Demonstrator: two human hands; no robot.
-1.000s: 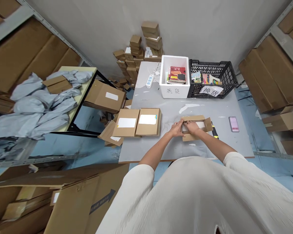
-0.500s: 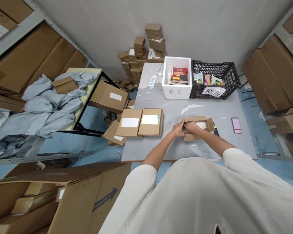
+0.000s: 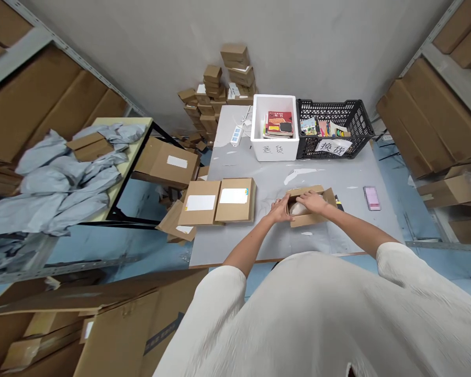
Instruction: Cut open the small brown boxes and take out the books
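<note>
An open cardboard box [image 3: 306, 220] lies on the grey table in front of me, with a pale, rounded item [image 3: 298, 209] partly visible inside. My left hand [image 3: 280, 210] grips the box's left end, fingers bent around its wall. Over the opening, my right hand [image 3: 313, 202] reaches in from the right, its fingers stretched towards the far left corner above the pale item. Its fingertips are partly hidden. A dark, flat thing with a yellow mark [image 3: 339, 203] shows beyond the box's right flap.
Two closed cartons with white labels [image 3: 235, 201] sit to the left. At the back stand a white foam bin [image 3: 275, 152] and a black crate [image 3: 333, 146], both with books. A pink phone-like item [image 3: 372, 198] lies right. Grey parcels [image 3: 43, 207] cover the side table.
My right hand has risen from deep in the box's left end and lies higher, across the opening. The pale item shows more at the left. The whole view has shifted slightly.
</note>
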